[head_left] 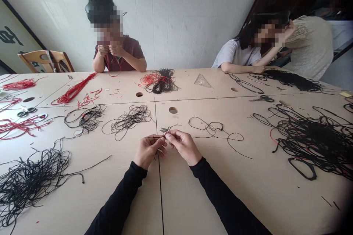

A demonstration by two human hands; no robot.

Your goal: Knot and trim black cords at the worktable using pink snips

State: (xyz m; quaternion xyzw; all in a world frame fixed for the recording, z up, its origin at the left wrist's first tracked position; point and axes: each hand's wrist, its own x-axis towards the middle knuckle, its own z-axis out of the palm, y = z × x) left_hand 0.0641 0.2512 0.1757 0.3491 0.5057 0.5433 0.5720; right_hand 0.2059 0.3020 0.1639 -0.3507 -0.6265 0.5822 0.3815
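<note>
My left hand [150, 149] and my right hand [184, 144] meet above the middle of the table, fingertips pinched together around a thin black cord. Short ends of the cord stick out past the fingers, but most of the pinched part is hidden. Just beyond my fingertips the blades of a small pair of scissors [164, 130] show, their handles covered by my hands. To the right of my right hand lies a loosely looped length of black cord [211, 127]. A small tangled bundle of black cord [131, 119] rests beyond my left hand.
Large heaps of black cord lie at left [34, 176] and right [309, 136]. Red cord [75, 90], scissors [262, 98] and a clear triangle ruler [202, 80] are farther off. Two people sit across the table: one [132, 51] holds red cord, another [228, 53] leans on it. Round holes pierce the tabletop.
</note>
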